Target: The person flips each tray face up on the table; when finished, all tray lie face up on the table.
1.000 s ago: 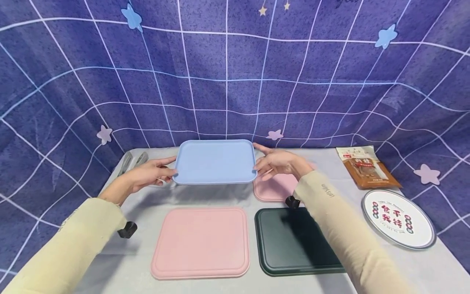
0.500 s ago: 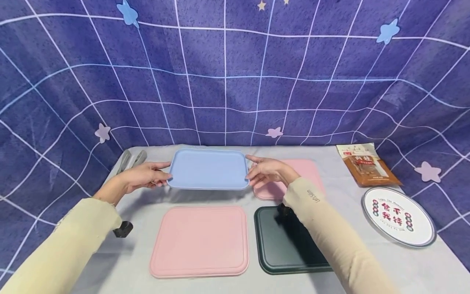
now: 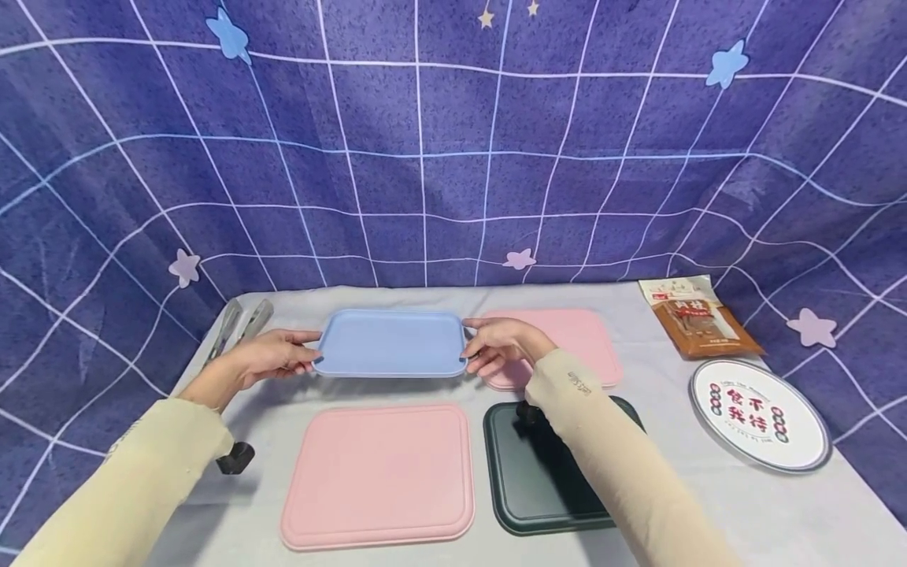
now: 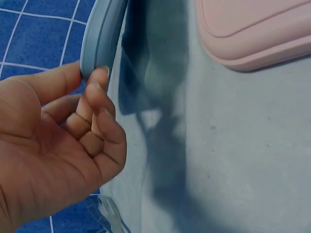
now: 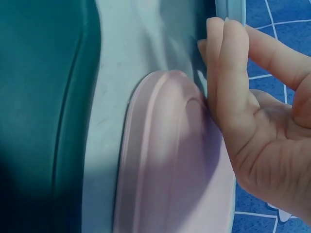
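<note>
The light blue, shallow rectangular tray with rounded corners (image 3: 393,342) sits lower between the 2 hands than 1 second ago. Its far edge, which overlaps the purple grid-patterned curtain (image 3: 453,181) in the first head picture, now shows against the white cloth-covered tabletop (image 3: 765,512). Both hands come down with it, so the 2 ends stay in hand and the tray reaches this lower place without a change of grip. I judge that this brings the lowering near its end, but the tray is not yet let go.

The left hand (image 3: 272,354) pinches the tray's left end between thumb and fingers; the right hand (image 3: 503,345) pinches the right end, its fingertips at the rim. A shadow lies below the near edge, so that edge seems clear of the cloth; whether the far edge touches, I cannot tell.

The pink rectangular board with rounded corners (image 3: 381,476) lies between the hands on the person's side, with the dark green rectangular board (image 3: 542,488) under the right forearm. More of a second pink board (image 3: 581,331) shows beyond the right hand than 1 second ago, its near-left corner just beside the fingers. The silver metal tongs (image 3: 257,319) lie just past the left hand
</note>
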`<move>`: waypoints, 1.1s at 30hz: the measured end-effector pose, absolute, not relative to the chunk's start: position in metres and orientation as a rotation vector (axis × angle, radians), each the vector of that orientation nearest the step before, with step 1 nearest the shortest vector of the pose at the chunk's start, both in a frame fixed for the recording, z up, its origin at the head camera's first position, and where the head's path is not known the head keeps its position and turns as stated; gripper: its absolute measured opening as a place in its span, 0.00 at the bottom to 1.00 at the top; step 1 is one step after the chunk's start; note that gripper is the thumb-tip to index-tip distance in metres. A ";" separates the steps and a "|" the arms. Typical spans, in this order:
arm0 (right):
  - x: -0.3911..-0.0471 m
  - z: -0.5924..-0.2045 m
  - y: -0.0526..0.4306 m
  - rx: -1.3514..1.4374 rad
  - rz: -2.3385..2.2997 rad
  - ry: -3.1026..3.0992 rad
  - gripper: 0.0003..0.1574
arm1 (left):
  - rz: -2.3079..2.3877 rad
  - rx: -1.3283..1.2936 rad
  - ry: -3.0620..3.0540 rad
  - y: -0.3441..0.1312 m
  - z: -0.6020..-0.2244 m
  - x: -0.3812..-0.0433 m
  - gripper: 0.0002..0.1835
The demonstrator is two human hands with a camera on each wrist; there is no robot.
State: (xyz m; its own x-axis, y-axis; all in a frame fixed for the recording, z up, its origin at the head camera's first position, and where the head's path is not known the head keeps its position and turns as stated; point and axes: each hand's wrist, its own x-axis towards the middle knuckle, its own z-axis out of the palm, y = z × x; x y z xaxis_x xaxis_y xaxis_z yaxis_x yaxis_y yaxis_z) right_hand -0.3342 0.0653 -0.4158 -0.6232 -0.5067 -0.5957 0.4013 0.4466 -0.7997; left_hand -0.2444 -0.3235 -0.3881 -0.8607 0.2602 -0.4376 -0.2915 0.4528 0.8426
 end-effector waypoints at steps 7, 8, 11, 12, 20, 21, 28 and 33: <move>-0.332 -0.408 0.061 -0.048 -1.276 1.880 0.60 | 1.372 -0.053 2.242 -0.321 -0.391 -0.248 0.41; -0.332 -0.407 0.060 -0.042 -1.274 1.891 0.60 | 1.364 -0.053 2.248 -0.321 -0.392 -0.248 0.41; -0.331 -0.406 0.057 -0.031 -1.281 1.900 0.61 | 1.351 -0.064 2.254 -0.322 -0.394 -0.248 0.41; -0.330 -0.407 0.055 -0.032 -1.283 1.897 0.61 | 1.350 -0.070 2.252 -0.322 -0.394 -0.247 0.41; -0.327 -0.412 0.043 -0.035 -1.284 1.883 0.63 | 1.357 -0.114 2.216 -0.329 -0.399 -0.239 0.41; -0.326 -0.412 0.042 -0.035 -1.285 1.887 0.63 | 1.358 -0.112 2.219 -0.329 -0.399 -0.239 0.42; -0.325 -0.409 0.039 -0.027 -1.293 1.886 0.63 | 1.352 -0.121 2.239 -0.329 -0.401 -0.241 0.42; -0.326 -0.410 0.040 -0.014 -1.331 1.880 0.63 | 1.327 -0.129 2.253 -0.328 -0.400 -0.242 0.43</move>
